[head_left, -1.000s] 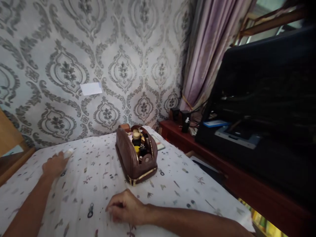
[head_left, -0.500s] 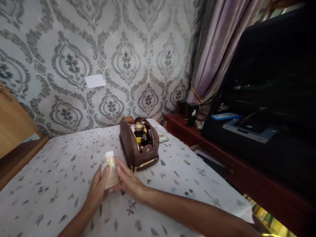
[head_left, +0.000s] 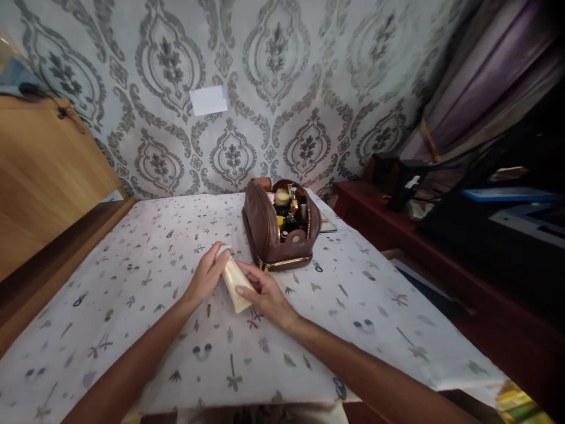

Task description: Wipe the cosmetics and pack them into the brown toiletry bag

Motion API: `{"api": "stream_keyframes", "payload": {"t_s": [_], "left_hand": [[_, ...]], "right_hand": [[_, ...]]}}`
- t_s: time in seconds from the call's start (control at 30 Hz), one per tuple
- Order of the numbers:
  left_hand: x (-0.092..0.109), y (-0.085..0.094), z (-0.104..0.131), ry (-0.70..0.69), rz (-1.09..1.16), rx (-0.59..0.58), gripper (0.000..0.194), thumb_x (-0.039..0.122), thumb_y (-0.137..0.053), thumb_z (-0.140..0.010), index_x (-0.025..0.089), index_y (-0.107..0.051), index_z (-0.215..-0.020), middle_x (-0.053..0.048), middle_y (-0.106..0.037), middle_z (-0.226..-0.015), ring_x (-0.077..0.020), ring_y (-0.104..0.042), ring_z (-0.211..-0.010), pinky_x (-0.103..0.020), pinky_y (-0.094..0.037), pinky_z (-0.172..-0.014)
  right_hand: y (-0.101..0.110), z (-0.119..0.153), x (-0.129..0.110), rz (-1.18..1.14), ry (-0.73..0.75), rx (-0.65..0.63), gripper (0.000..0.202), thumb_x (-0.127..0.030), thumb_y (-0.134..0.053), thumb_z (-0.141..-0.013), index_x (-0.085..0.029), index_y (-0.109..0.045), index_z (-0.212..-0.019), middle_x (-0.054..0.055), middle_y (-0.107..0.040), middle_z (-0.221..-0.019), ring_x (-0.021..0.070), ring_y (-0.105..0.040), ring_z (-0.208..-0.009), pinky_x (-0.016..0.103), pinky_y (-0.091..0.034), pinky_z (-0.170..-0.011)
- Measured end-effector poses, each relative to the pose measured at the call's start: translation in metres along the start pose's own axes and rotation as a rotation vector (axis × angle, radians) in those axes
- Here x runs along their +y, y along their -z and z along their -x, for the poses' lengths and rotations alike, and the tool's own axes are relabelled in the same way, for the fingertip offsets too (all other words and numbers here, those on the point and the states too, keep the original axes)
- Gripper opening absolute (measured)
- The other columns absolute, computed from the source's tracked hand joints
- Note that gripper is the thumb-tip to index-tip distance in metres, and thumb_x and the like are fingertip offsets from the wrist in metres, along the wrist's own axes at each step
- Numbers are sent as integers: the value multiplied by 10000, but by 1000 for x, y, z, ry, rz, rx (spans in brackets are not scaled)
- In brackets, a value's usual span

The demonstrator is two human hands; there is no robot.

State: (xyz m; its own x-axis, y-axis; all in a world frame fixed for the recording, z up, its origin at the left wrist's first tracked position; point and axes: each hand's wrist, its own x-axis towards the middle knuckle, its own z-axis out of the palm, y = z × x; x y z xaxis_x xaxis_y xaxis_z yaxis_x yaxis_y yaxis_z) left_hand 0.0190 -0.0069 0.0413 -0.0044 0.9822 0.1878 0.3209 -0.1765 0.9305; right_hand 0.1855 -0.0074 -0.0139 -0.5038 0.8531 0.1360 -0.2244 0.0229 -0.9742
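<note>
A cream-coloured squeeze tube (head_left: 236,284) with a white cap is held between both hands above the table. My left hand (head_left: 208,272) is closed around the cap end, its thumb lying over the cap. Lower down, my right hand (head_left: 267,294) grips the tube's body, with the thumb on its front. The tube is tilted, cap end up and to the left. Just beyond the hands stands a brown leather toiletry bag (head_left: 282,257), unzipped at the top. Bottles and jars (head_left: 285,203) with gold, black and yellow parts fill it.
A patterned white cloth (head_left: 145,294) covers the table. At left is a wooden panel (head_left: 48,176). On the right, a dark red desk (head_left: 366,215) carries black speakers (head_left: 401,182) near a large dark screen (head_left: 507,194). White paper (head_left: 208,100) is on the wall.
The tube has gone from nearly upright to tilted, cap to the left. My left hand has shifted up onto the cap. The view has turned left and downward.
</note>
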Motion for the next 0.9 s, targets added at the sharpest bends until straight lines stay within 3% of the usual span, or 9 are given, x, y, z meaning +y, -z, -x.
{"api": "stream_keyframes", "payload": {"t_s": [0.13,0.27,0.33,0.4,0.5,0.6,0.77,0.9], "left_hand": [[-9,-1,-1,9,50,41,290,479,-551,-897,206,-580,-804,29,-517,-665,-140,-475,-621,-253,-391,-609],[-6,-1,-2,223,535,161,407,580,-529,-884,202,-616,-1007,-41,-671,-879,-195,-632,-840,-289,-489,-739],[-3,-4,-1,328,791,148,478,610,-527,-877,216,-586,-1141,-69,-706,-1003,-221,-661,-954,-311,-524,-754],[-1,-8,2,342,885,95,495,569,-622,-838,221,-574,-1187,-75,-718,-1036,-223,-678,-952,-300,-539,-707],[-3,-14,6,319,873,134,466,488,-761,-744,199,-604,-1074,-47,-719,-865,-193,-688,-766,-258,-519,-589],[-3,-14,7,304,791,257,446,500,-790,-706,192,-603,-968,-6,-680,-747,-158,-663,-672,-236,-506,-572],[2,-10,11,230,617,306,535,535,-773,-717,224,-590,-1111,-11,-693,-843,-181,-687,-814,-235,-509,-629],[-1,-14,18,234,633,236,706,593,-736,-729,231,-521,-1295,-64,-726,-990,-229,-693,-923,-307,-542,-734]], "right_hand": [[-3,4,-6,28,-43,-17,663,-462,-774,-748,-216,-559,-1324,-52,-483,-710,106,-446,-614,237,-362,-570],[-6,0,-13,-251,-185,-17,665,-500,-809,-695,-239,-567,-1257,-32,-588,-763,73,-425,-525,190,-282,-444],[-6,-3,-16,-426,-287,-19,627,-492,-830,-675,-239,-580,-1191,-19,-614,-755,74,-454,-517,169,-229,-403],[-7,-4,-16,-543,-358,-42,589,-461,-860,-648,-228,-592,-1118,-7,-622,-724,92,-516,-558,153,-214,-392],[-8,-5,-13,-585,-390,-79,548,-467,-877,-630,-220,-601,-1033,0,-632,-710,96,-546,-565,145,-262,-396],[-10,-3,-8,-444,-288,-64,501,-557,-815,-683,-219,-633,-1004,8,-637,-802,113,-585,-630,179,-410,-460],[-11,-2,-2,-114,-126,-38,521,-445,-870,-643,-224,-653,-1062,17,-639,-952,159,-607,-858,227,-510,-632],[-10,-3,0,-196,-62,-54,483,-487,-811,-711,-208,-645,-1069,22,-669,-962,169,-631,-897,284,-543,-745]]}}
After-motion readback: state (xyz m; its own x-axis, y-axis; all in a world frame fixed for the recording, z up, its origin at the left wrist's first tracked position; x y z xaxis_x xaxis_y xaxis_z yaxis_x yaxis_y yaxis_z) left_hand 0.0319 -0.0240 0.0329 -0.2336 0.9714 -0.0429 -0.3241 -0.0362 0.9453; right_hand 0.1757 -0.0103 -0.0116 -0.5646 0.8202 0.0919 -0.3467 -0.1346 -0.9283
